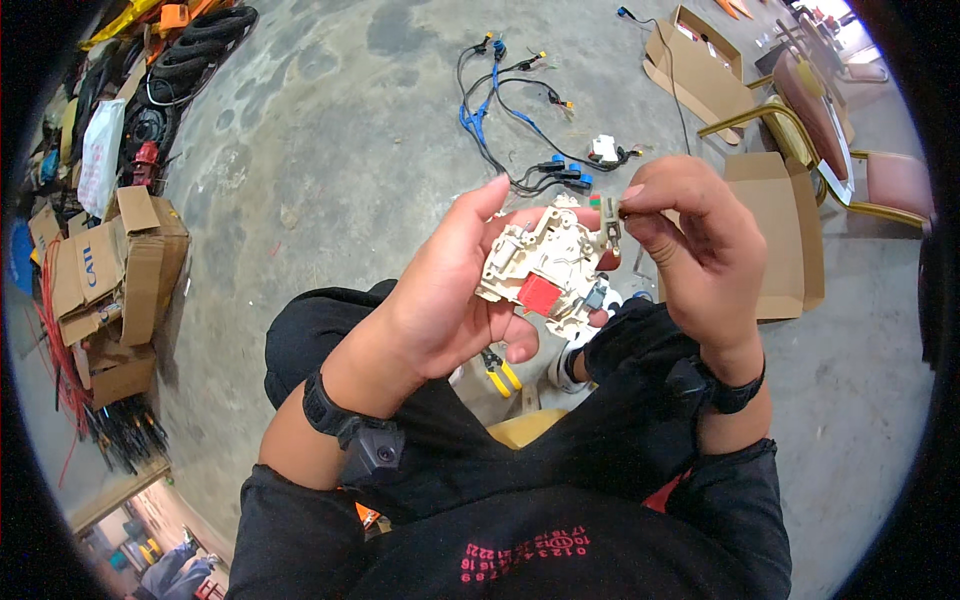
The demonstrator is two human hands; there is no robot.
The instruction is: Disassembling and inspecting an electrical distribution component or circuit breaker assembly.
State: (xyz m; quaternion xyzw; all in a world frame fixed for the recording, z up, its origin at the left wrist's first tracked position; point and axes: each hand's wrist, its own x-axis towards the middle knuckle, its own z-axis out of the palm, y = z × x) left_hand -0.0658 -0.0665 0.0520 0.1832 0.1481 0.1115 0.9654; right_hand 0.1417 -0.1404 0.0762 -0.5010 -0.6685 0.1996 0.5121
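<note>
The switch body (545, 268) looks like matt cream plastic with a glossy red plastic block. At two o'clock, cardboard (790, 240) is dull brown paper. The floor (330, 150) at eleven o'clock is rough, mottled grey concrete.

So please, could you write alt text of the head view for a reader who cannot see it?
A seated person's left hand holds an opened cream plastic device with a red part, while the right hand pinches a small metal piece beside it. Wires, cardboard boxes and yellow-handled pliers lie on the concrete floor.
</note>
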